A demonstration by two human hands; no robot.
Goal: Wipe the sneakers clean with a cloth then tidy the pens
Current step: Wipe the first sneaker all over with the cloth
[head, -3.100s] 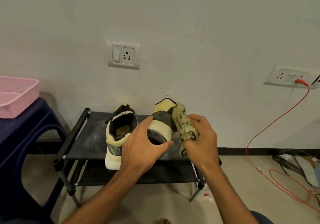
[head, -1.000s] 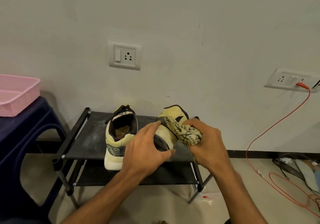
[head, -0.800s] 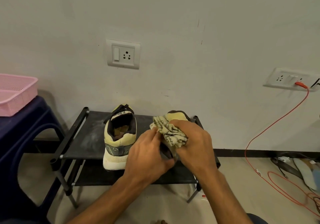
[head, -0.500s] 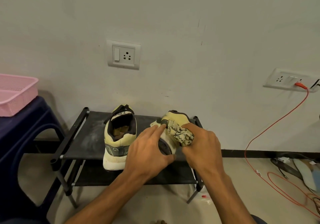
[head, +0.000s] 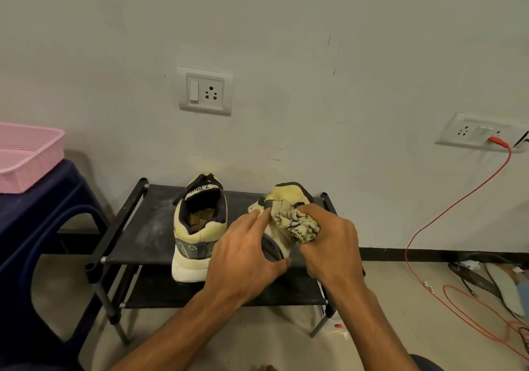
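Observation:
Two pale yellow sneakers are over a low black rack [head: 143, 236]. The left sneaker [head: 199, 227] stands on the top shelf with its heel toward me. The right sneaker [head: 286, 198] is tilted up, sole toward me, and my left hand [head: 246, 256] grips its heel, fingers over the top and thumb under the sole. My right hand [head: 332, 247] holds a crumpled patterned cloth [head: 294, 223] pressed against the sneaker's side. No pens are in view.
A pink basket [head: 25, 156] sits on a dark blue plastic stool [head: 34, 227] at the left. A red cable [head: 446, 213] runs from a wall socket [head: 483, 133] down to the floor at the right, near insoles [head: 503, 284]. Another wall socket [head: 204, 91] is above the rack.
My right hand has rubbed the cloth back and forth over the raised sneaker, from its upper edge across its top to its side. My left hand has kept hold of the heel.

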